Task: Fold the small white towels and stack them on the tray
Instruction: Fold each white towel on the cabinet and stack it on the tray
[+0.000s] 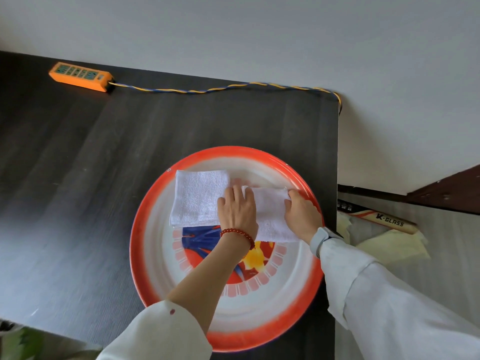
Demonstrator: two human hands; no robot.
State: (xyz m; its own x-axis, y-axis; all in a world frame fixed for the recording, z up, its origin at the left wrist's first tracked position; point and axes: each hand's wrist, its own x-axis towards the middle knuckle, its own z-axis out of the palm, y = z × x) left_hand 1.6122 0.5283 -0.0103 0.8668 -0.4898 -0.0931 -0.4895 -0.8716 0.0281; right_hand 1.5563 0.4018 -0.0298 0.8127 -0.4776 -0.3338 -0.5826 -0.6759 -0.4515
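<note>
Power strip (81, 76): orange, at the far left of the table (78, 190), well apart from both hands; its twisted cord runs along the far edge.
Folded towel (198, 197): lies flat on the tray (145, 255), just left of the left hand's fingers.
Left hand (237, 211): fingers straight and together, pressing flat across the seam where both towels meet.
Second towel (271, 214): between the hands, on the tray's right part, long axis running near to far, overlapping the first towel's right edge.
Right hand (301, 216): fingers curled, pinching the second towel's far right corner.
Judgement: right hand is nearer the free edge; a fold or shift leftward onto the first towel seems next.
</note>
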